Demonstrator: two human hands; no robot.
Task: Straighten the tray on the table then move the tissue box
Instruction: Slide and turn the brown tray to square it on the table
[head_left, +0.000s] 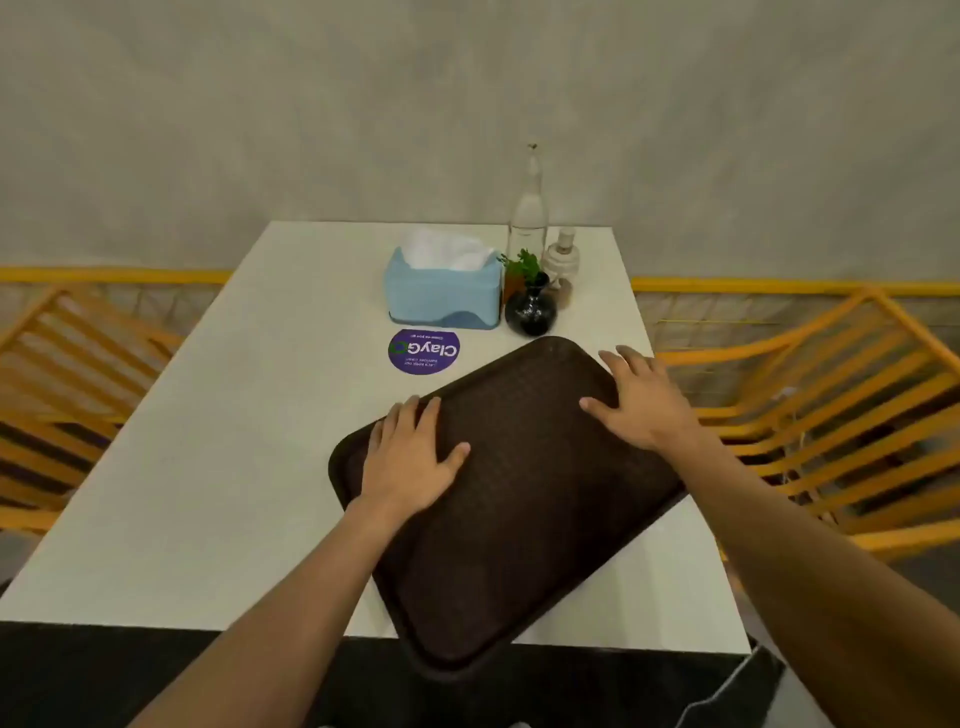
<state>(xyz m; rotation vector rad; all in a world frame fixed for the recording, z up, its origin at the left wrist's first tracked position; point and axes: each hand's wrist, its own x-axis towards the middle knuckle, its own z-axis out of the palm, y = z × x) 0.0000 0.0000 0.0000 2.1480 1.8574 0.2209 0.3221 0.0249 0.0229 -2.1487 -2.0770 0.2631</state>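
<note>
A dark brown tray (519, 499) lies skewed on the white table (218, 426), its near corner hanging over the front edge. My left hand (410, 457) rests flat on the tray's left rim, fingers spread. At the tray's far right rim, my right hand (639, 400) also lies flat with fingers apart. A light blue tissue box (441, 296) with white tissue sticking out stands at the back of the table, beyond the tray and apart from both hands.
Right of the tissue box stand a small black vase with a green sprig (531, 306), a clear glass bottle (529, 213) and a pale ridged bottle (562, 260). A purple round sticker (424, 351) lies before the box. Yellow slatted chairs (831, 415) flank the table.
</note>
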